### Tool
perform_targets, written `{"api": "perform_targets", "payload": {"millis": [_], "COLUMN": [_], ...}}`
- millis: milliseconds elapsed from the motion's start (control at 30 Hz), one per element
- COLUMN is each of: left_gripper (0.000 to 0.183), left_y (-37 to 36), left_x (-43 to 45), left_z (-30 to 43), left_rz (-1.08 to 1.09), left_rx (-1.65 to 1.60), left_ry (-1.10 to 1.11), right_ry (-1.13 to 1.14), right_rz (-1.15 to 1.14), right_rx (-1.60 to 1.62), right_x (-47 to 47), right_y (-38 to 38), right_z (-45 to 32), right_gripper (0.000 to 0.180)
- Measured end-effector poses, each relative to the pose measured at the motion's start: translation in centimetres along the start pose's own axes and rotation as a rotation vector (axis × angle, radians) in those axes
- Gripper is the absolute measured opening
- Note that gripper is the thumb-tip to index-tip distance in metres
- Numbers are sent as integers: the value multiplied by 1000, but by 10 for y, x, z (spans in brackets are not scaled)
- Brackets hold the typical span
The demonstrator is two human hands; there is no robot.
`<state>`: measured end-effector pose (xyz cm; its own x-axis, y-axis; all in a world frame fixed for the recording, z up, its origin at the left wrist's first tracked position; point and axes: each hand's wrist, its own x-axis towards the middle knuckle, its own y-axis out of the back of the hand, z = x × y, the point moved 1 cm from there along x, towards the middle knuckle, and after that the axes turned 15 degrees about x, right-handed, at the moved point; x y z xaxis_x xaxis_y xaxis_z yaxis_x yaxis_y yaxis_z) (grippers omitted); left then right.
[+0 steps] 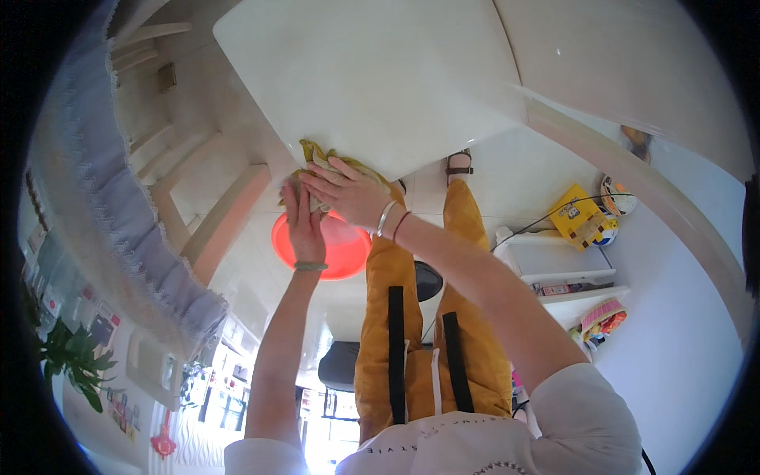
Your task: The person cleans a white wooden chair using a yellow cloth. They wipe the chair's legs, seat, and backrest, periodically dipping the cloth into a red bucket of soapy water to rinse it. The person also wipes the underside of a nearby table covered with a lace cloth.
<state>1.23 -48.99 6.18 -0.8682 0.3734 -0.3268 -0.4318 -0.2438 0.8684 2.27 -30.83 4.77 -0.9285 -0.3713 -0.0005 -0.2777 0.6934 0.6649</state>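
Observation:
A yellow-green cloth (314, 155) is bunched at the lower edge of a large smooth white panel (380, 77). My right hand (350, 193) lies over the cloth with its fingers stretched out and presses on it; a silver bangle and a dark red cord circle that wrist. Beside it, my left hand (306, 225) holds the cloth's lower left part, its fingers pointing up towards the panel; a green bangle is on this wrist. Part of the cloth is hidden under both hands. Below them on the floor stands a red basin (350, 264), partly covered by my left hand and wrist.
Wooden chair legs (228, 219) and a lace-edged grey-blue cloth cover (136, 219) are on the left. A curved beige frame (629, 166) runs down the right. Near the wall stand a white shelf unit (564, 255) and a yellow bag (576, 211), with a thin dark cable across them.

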Motion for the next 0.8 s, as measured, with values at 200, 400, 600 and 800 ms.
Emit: {"api": "perform_targets", "payload": {"millis": [200,400,600,800], "left_gripper": [53,49,48,58], "left_y": [-14,-42,-52,-83], "left_x": [106,159,138,125], "left_z": [86,183,207,235], "left_rz": [196,192,95,-59], "left_rx": [85,106,61,303], "left_ry": [-259,-469,-479,-740], "right_ry": [-122,-458,-590,-704], "right_rz": [126,496,538,573], "right_rx": [-179,-75,-56,-77], "right_x": [-12,-88,-108,-140], "right_y": [74,122,119,113], "right_z": [89,108,101,110], "right_gripper": [49,54,62,63]}}
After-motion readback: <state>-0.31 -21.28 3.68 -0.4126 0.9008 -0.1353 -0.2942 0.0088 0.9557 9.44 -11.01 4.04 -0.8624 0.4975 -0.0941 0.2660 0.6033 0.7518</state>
